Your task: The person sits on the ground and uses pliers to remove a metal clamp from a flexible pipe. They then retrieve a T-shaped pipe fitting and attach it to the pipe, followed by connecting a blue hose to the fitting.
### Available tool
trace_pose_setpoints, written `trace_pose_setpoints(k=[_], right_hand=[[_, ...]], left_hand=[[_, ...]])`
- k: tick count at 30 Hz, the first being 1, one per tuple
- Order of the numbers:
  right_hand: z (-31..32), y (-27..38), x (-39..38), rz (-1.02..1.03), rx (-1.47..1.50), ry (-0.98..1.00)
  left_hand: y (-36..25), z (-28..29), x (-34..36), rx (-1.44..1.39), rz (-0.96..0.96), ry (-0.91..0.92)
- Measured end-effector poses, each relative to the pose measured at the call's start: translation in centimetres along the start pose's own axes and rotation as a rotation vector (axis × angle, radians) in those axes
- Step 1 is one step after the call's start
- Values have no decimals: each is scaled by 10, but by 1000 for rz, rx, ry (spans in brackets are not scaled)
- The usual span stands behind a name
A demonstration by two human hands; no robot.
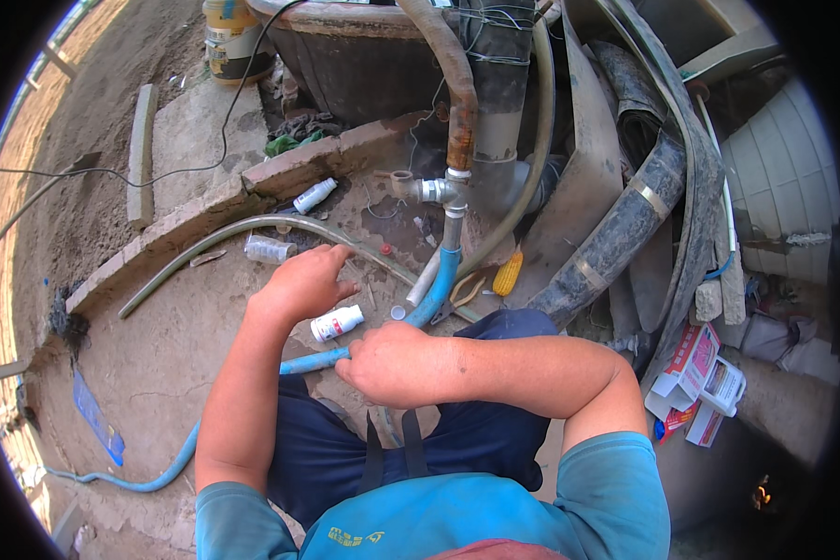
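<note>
My left hand is held above the ground, thumb and fingers apart, with nothing seen between them. Below it lies a white bottle with a red mark, and a small round white cap is nearby. My right hand is closed, fingers curled down, over the blue hose. What those fingers hold, if anything, is hidden. The hose runs up to a metal pipe fitting with a valve. Pliers and a yellow corn cob lie right of the hose.
A clear cup and another white bottle lie near a low brick edging. A grey hose curves across the ground. Thick black pipe and opened cartons are on the right. A large tub stands behind.
</note>
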State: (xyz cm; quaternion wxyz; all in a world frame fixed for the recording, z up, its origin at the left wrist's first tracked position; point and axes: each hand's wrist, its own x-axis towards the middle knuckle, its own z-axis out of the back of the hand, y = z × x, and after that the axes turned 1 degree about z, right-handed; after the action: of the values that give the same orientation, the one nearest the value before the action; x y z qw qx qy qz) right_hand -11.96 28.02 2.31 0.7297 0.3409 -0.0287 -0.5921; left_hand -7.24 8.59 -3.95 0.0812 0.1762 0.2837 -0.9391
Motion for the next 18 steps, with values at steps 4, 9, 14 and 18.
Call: trace_pose_setpoints(k=[4,9,14,18], right_hand=[[0,-1,0,0,3,-5],[-1,-2,0,4,5,-7],[0,-2,-1,18,-25,-41],[-1,-2,-2,21,-36,-60]], left_hand=[[-3,3,0,7,7,11],[-3,2,0,10,9,10],[-2,1,1,5,1,6],[-2,1,1,5,-3,3]])
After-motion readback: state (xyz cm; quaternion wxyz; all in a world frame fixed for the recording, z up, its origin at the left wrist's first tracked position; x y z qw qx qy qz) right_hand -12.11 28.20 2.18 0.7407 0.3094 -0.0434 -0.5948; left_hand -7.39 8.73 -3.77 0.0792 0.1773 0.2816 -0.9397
